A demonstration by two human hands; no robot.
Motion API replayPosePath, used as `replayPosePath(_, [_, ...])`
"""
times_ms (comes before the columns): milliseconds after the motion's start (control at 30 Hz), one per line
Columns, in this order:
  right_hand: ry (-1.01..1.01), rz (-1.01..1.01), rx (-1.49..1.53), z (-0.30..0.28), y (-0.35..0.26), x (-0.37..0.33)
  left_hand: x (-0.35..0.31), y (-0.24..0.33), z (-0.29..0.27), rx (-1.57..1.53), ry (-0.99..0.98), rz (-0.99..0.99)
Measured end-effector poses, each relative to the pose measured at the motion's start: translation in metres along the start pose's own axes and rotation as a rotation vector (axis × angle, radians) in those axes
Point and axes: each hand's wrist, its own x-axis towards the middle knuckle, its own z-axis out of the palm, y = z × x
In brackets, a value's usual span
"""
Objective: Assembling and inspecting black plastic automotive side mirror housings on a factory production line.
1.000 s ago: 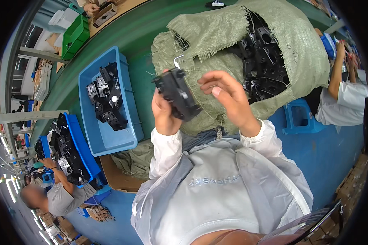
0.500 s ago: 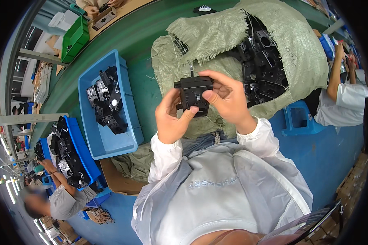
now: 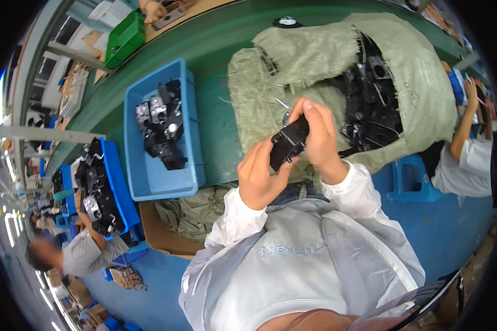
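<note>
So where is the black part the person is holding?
In the head view, the black plastic part sits mid-frame, pinched between the left hand and right hand, just in front of the torn green sack.

green worktop (image 3: 215,33) runs across the top, blue floor (image 3: 458,220) below it. blue stool (image 3: 406,179) at right, brown cardboard box (image 3: 160,237) on the floor. bright ceiling lights (image 3: 8,231) glare at far left.
</note>
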Motion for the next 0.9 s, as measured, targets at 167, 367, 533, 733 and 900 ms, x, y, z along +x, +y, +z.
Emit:
replayPosePath(167, [-0.058,-0.136,-0.154,0.009,-0.003,-0.003,0.001,-0.025,-0.067,0.216,0.127,-0.282])
replayPosePath(367, [-0.193,0.084,-0.133,-0.021,-0.003,-0.007,-0.029,-0.111,-0.185,0.764,0.29,-0.585])
replayPosePath(533, [-0.227,0.038,-0.195,-0.034,-0.015,-0.012,-0.019,-0.157,-0.234,1.164,-0.118,-0.729])
replayPosePath(733, [0.041,-0.042,-0.516,-0.066,-0.019,-0.016,0.174,-0.128,-0.134,0.713,-0.251,-0.136])
replayPosePath(900, [0.164,-0.046,-0.603,-0.079,-0.037,-0.027,0.277,-0.207,0.043,0.602,-0.69,-0.243])
